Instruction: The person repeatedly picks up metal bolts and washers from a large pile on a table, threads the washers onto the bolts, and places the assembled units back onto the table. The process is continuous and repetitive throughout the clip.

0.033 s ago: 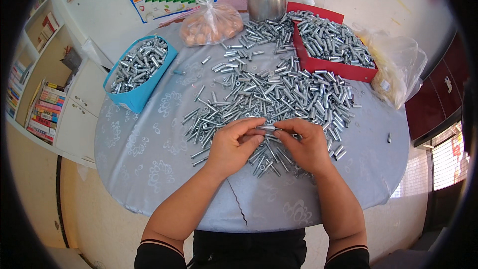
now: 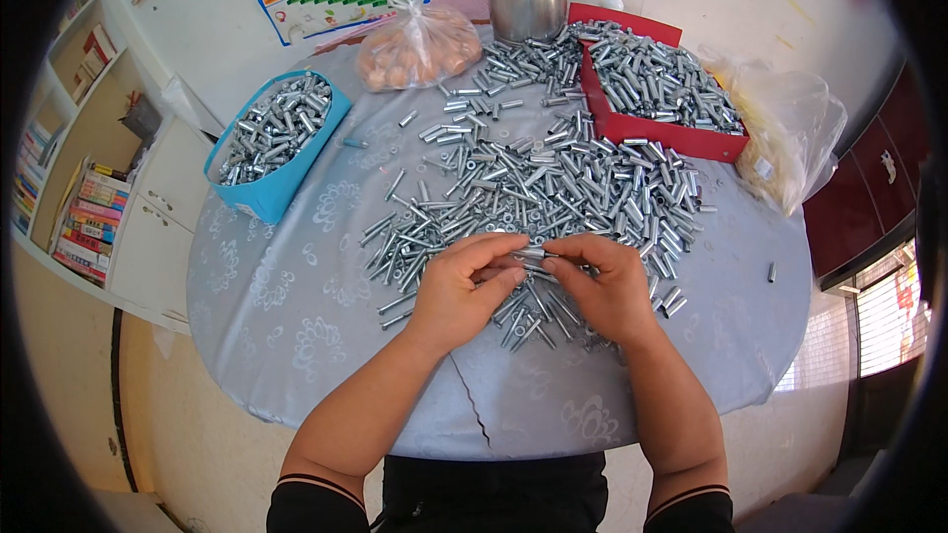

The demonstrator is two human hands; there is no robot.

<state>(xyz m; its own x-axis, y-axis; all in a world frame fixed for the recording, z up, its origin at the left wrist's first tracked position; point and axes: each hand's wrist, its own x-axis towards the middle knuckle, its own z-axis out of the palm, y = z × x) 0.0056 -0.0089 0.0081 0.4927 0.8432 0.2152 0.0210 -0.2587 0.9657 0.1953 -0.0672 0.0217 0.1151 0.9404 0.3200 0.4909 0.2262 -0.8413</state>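
Observation:
My left hand [image 2: 459, 286] and my right hand [image 2: 602, 286] meet over the near side of a heap of metal parts. Between their fingertips they pinch a slim silver metal sleeve [image 2: 533, 254], held roughly level; whether a bolt sits inside it cannot be made out. Both thumbs press against it from the near side. Around and beyond the hands spreads the heap of loose sleeves [image 2: 553, 178], with long thin bolts [image 2: 533, 331] and small nuts mixed in at the near side.
At left stands a blue box [image 2: 281, 192] full of metal pieces; a red box [image 2: 671, 141] at far right holds more. Behind are a bag of eggs [image 2: 420, 49], a steel canister [image 2: 529, 0] and a clear plastic bag [image 2: 790, 143]. One sleeve [image 2: 772, 273] lies alone near the table's right edge.

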